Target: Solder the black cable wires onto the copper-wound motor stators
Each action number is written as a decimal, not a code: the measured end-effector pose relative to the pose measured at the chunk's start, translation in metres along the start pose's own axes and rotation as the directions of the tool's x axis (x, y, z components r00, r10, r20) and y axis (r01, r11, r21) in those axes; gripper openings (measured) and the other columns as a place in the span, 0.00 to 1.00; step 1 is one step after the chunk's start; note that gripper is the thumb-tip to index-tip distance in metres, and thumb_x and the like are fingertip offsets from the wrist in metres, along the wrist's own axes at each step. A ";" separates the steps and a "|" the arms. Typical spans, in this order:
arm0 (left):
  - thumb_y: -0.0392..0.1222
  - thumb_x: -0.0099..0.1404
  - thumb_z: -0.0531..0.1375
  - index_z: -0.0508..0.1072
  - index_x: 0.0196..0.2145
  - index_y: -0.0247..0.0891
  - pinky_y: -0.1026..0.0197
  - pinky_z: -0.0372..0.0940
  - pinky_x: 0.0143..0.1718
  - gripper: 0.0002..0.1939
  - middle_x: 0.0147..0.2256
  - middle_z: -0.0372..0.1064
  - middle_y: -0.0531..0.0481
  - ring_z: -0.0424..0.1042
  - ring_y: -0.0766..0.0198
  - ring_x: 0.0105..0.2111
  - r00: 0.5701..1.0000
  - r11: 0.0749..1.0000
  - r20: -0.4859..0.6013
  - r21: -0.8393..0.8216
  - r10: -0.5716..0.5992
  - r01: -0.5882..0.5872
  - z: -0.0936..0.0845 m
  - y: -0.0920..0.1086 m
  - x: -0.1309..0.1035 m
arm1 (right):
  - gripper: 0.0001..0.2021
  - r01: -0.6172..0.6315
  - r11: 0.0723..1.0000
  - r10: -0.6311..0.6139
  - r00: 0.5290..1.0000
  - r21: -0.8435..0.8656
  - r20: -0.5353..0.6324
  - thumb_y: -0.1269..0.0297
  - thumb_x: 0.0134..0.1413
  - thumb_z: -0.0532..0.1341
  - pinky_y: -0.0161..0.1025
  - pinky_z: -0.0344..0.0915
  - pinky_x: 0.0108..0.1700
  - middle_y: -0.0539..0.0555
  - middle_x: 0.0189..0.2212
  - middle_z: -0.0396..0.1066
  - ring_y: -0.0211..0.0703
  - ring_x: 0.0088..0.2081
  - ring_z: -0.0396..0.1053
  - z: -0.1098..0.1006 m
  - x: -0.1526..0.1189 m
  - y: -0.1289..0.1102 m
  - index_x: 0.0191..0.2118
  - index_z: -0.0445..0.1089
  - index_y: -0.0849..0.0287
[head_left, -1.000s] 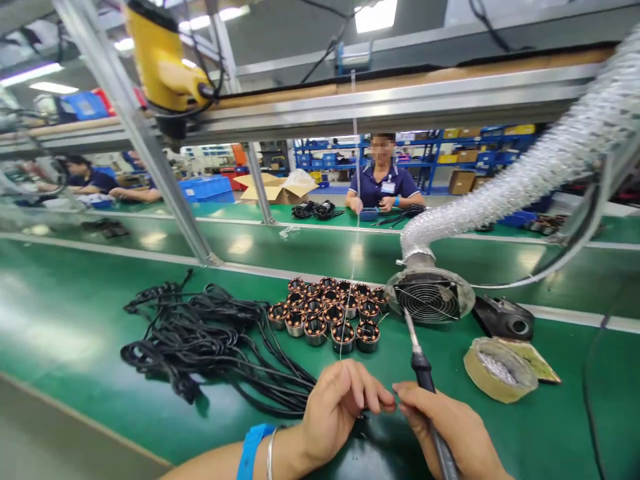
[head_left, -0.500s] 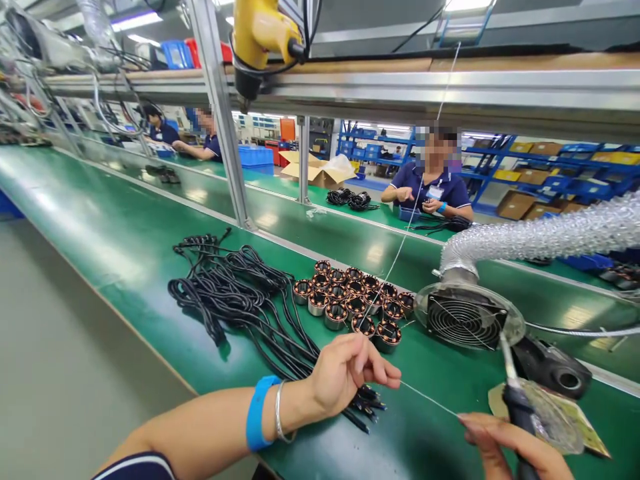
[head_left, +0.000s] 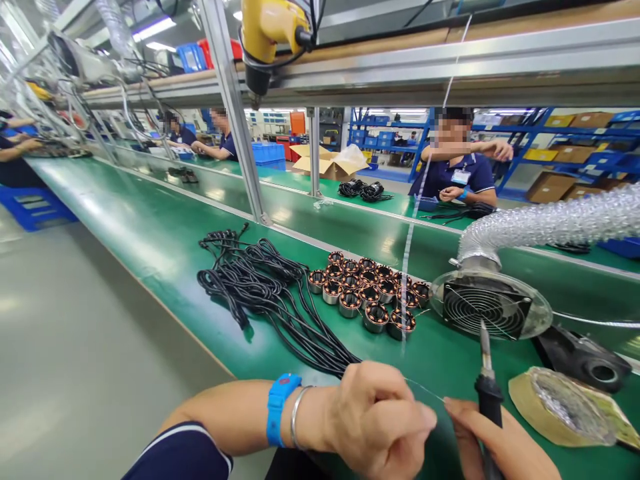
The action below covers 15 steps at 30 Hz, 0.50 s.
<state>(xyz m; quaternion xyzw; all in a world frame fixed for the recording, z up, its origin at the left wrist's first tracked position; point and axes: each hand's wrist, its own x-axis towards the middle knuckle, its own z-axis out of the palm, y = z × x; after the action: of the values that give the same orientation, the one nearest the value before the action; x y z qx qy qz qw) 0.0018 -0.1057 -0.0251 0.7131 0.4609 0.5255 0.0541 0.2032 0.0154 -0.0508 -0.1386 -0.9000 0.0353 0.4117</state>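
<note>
my left hand (head_left: pixel 380 420) pinches the solder wire (head_left: pixel 425 393) at 6 o'clock on the counter (head_left: pixel 150 233); my right hand (head_left: pixel 495 443) grips the iron (head_left: pixel 487 390) at 5 o'clock, below the fan (head_left: pixel 487 307).

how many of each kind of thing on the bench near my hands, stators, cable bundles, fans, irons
Copper-wound stators: 13, roughly, as some overlap
Black cable bundle: 1
Extraction fan: 1
Soldering iron, in the right hand: 1
Total: about 16
</note>
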 end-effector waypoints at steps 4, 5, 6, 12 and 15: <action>0.36 0.67 0.52 0.73 0.54 0.42 0.61 0.64 0.29 0.20 0.48 0.74 0.39 0.75 0.53 0.41 0.945 0.991 0.312 -0.123 0.094 -0.058 0.005 0.008 0.006 | 0.09 -0.052 0.997 0.056 0.995 0.051 -0.085 0.71 0.57 0.59 0.33 0.75 0.32 0.49 0.31 0.77 0.40 0.26 0.76 -0.005 0.004 -0.005 0.43 0.69 0.53; 0.38 0.66 0.52 0.66 0.60 0.37 0.60 0.66 0.30 0.25 0.55 0.68 0.34 0.74 0.48 0.47 0.929 0.998 0.367 -0.048 0.043 -0.028 0.009 0.011 0.011 | 0.09 -0.044 0.996 0.052 0.993 0.082 -0.102 0.72 0.57 0.58 0.33 0.75 0.32 0.50 0.31 0.77 0.40 0.26 0.76 -0.005 0.004 -0.007 0.43 0.69 0.54; 0.39 0.64 0.53 0.57 0.64 0.30 0.58 0.68 0.30 0.31 0.60 0.62 0.29 0.72 0.44 0.50 0.913 0.998 0.406 0.056 -0.027 0.005 0.012 0.013 0.017 | 0.09 -0.025 0.994 0.038 0.992 0.106 -0.117 0.73 0.57 0.58 0.33 0.75 0.33 0.50 0.31 0.77 0.40 0.26 0.76 -0.005 0.005 -0.010 0.43 0.69 0.55; 0.38 0.65 0.51 0.65 0.51 0.31 0.55 0.70 0.26 0.18 0.39 0.77 0.37 0.78 0.50 0.29 0.633 0.917 0.710 0.398 -0.308 0.000 0.017 0.010 0.045 | 0.12 0.062 0.985 -0.044 0.992 0.164 -0.116 0.81 0.55 0.58 0.35 0.74 0.34 0.50 0.31 0.76 0.39 0.28 0.76 -0.004 0.011 -0.018 0.42 0.70 0.59; 0.39 0.68 0.50 0.70 0.39 0.39 0.59 0.68 0.26 0.09 0.30 0.77 0.48 0.78 0.54 0.28 0.678 0.827 0.607 0.563 -0.414 0.000 0.009 -0.010 0.057 | 0.11 0.028 0.994 -0.014 0.991 0.102 -0.130 0.80 0.56 0.59 0.35 0.72 0.33 0.51 0.32 0.76 0.39 0.30 0.76 -0.012 0.014 -0.005 0.41 0.70 0.59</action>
<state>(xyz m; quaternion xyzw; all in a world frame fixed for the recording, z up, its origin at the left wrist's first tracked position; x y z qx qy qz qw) 0.0046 -0.0561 0.0051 0.7858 0.6087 0.0561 0.0938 0.2025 0.0141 -0.0324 -0.1094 -0.8699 0.0688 0.4759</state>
